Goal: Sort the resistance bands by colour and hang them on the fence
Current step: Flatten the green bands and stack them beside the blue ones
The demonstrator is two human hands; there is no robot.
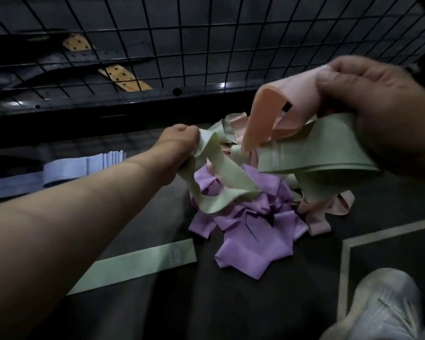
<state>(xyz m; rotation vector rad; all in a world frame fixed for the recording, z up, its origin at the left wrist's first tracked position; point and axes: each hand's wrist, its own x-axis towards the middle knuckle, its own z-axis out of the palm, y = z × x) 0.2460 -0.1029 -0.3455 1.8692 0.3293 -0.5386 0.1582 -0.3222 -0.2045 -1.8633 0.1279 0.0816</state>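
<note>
With the left hand clenched on a pale green band and the right hand grasping a pink band and a green band together, tugging could drag the tangled pile along, mixing colours.

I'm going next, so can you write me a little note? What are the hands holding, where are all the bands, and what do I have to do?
Left hand: grips a pale green band that trails down onto the pile.
Right hand: holds pink bands and a green bunch together.
Pile on the floor: purple, pink and green mixed up.
Blue bands lie stacked on the left; one flat green band lies nearer.
Done: the blue ones seem sorted.
Left: sort the rest by colour and hang everything; no bands show on the fence yet.
</note>
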